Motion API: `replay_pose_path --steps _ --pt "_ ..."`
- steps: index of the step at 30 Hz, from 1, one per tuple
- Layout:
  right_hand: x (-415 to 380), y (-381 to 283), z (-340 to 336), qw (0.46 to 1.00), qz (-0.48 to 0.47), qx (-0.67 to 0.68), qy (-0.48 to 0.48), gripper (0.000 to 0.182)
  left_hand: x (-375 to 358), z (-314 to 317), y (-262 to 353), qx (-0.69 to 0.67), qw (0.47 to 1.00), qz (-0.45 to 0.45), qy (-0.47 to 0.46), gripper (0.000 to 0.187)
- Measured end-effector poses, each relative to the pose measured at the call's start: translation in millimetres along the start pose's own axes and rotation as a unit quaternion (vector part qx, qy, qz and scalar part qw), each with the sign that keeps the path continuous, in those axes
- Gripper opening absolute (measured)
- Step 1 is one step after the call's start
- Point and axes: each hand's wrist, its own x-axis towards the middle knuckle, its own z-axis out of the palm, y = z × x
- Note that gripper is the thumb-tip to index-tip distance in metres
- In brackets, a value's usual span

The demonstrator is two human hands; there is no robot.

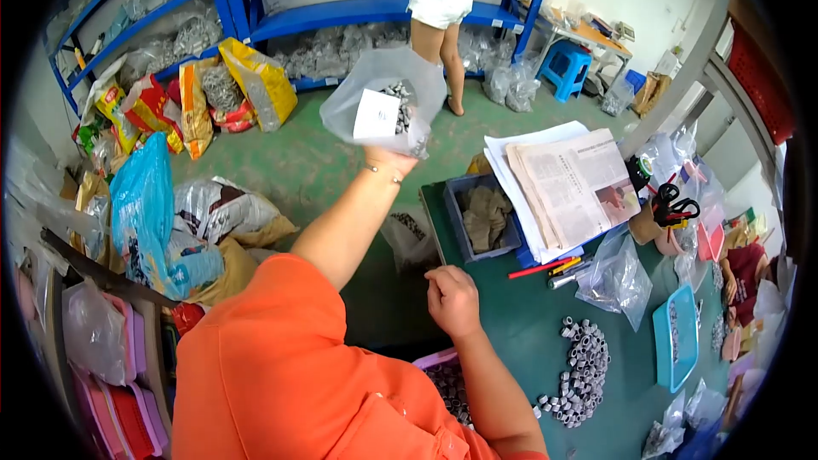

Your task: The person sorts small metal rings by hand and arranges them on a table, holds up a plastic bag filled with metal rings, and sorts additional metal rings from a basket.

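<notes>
Bag (383, 77): held up by the left hand (390, 160), above the green floor (294, 162).
Left grip: cannot be told, fingers being hidden by the bag.
Right hand (453, 300): fingers curled together, held beside the table (528, 324).

Bag (379, 72) in left hand (390, 160) before the shelving (341, 13), newspaper (575, 187) right of the bin (494, 251) on the table (511, 315)

Loose small parts (584, 370) and shelving (336, 11) show a workshop.
</notes>
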Motion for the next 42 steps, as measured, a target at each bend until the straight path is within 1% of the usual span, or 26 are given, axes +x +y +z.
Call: replay_pose_path --steps 1,2,4,6,7,8,10,12,14,17,20,22,27,36,40,42 --pt "0 0 0 1.0 -0.002 -0.002 0.004 0.012 -7 -8 -4 0.016 0.999 -0.017 -0.037 0.029" --pt "0 0 1 1.0 0.004 -0.001 -0.002 0.012 -7 -20 -6 0.014 0.999 -0.018 -0.028 0.029" --pt "0 0 2 1.0 0.002 -0.007 0.005 0.012 -7 -48 -9 -0.095 0.982 -0.128 -0.104 0.028" --pt "-1 0 2 1.0 0.01 -0.007 -0.001 0.011 -31 -30 -18 -0.086 0.942 -0.122 -0.301 0.031" --pt "-1 1 3 1.0 0.009 -0.007 0.0 0.011 -50 -13 -20 -0.052 0.974 -0.087 -0.201 0.029" --pt "-1 2 3 1.0 0.008 -0.007 0.003 0.011 -58 -3 -23 -0.017 0.993 -0.053 -0.102 0.032" --pt "0 0 2 1.0 0.007 -0.008 0.004 0.012 -56 -5 -25 -0.023 0.994 -0.054 -0.097 0.034" --pt "1 0 1 1.0 0.01 -0.005 -0.001 0.012 -57 1 -23 -0.019 0.994 -0.107 -0.001 0.036" --pt "1 0 1 1.0 0.009 -0.005 -0.002 0.012 -54 -7 -25 -0.063 0.992 -0.111 -0.005 0.037" --pt "0 1 2 1.0 0.008 -0.005 0.005 0.012 -56 -6 -25 -0.018 0.992 -0.126 0.007 0.046" --pt "-2 1 2 1.0 0.007 -0.005 0.011 0.012 -64 -2 -22 -0.072 0.987 -0.144 -0.004 0.057" --pt "0 1 2 1.0 0.003 -0.002 0.013 0.011 -62 -3 -21 -0.083 0.984 -0.157 -0.026 0.064" --pt "0 0 1 1.0 0.006 -0.002 0.009 0.011 -61 -13 -25 -0.03 0.988 -0.138 -0.06 0.061" --pt "0 1 1 1.0 0.018 0.009 0.004 0.012 -74 8 -22 0.037 0.984 -0.129 -0.118 0.058" --pt "0 2 1 1.0 0.009 0.011 0.017 0.011 -77 17 -22 0.061 0.983 -0.113 -0.135 0.057" --pt "0 1 -1 1.0 0.016 0.013 0.006 0.012 -79 21 -21 0.075 0.982 -0.103 -0.138 0.057"
